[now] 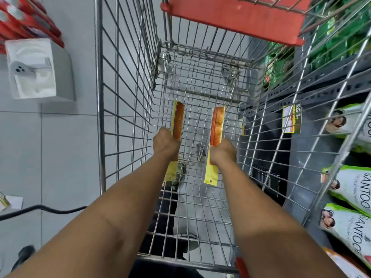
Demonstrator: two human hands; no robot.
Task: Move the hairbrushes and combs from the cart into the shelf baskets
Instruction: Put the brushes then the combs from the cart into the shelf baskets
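Observation:
Both my arms reach down into a wire shopping cart (124, 93). My left hand (165, 143) is shut on an orange-brown comb (178, 121) on a yellow card, teeth facing right. My right hand (221, 151) is shut on a second orange comb (217, 125) on a yellow card whose lower end (211, 176) sticks out below my wrist. Both combs are held upright, side by side, inside the cart above its wire floor. No other combs or brushes show in the cart. No shelf baskets are in view.
The cart's red plastic child-seat flap (236, 15) is at the far end. A dark shelf with green-and-white packets (353, 189) and a price tag (291, 119) runs along the right. On the tiled floor at left stand a white box (38, 69), red packs (26, 19) and a black cable (40, 207).

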